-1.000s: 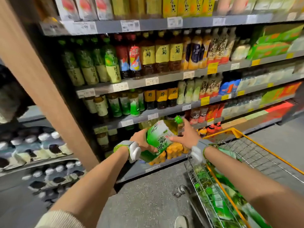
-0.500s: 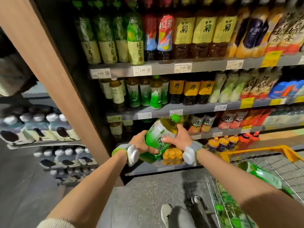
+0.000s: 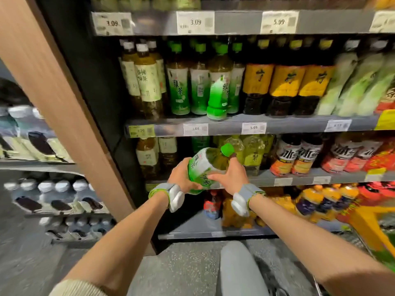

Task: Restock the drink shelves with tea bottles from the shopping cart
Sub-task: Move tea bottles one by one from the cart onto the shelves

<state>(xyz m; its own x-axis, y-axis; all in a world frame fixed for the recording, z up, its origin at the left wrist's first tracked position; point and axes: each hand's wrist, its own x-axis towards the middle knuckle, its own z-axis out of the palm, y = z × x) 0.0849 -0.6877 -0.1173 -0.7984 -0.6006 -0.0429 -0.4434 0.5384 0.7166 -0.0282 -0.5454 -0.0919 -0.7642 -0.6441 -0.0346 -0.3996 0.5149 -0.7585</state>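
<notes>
The view sits closer to the drink shelves (image 3: 245, 127) than half a second ago, and lower; the top row of bottles has slid out of the upper edge, and only a yellow corner of the shopping cart (image 3: 367, 225) remains at lower right. Both hands hold one tea bottle (image 3: 205, 165) at centre frame, as before, in front of the third shelf down. The left hand (image 3: 181, 178) wraps its base; the right hand (image 3: 230, 178) grips the label with fingers curled and one finger up by the neck. The bottle is tilted, green cap toward upper right, with pale yellow-green tea and a green-and-white label. On the shelf above, four matching green-label bottles (image 3: 198, 86) stand in front, beside three yellow-label bottles (image 3: 286, 86). Each wrist wears one grey band.
</notes>
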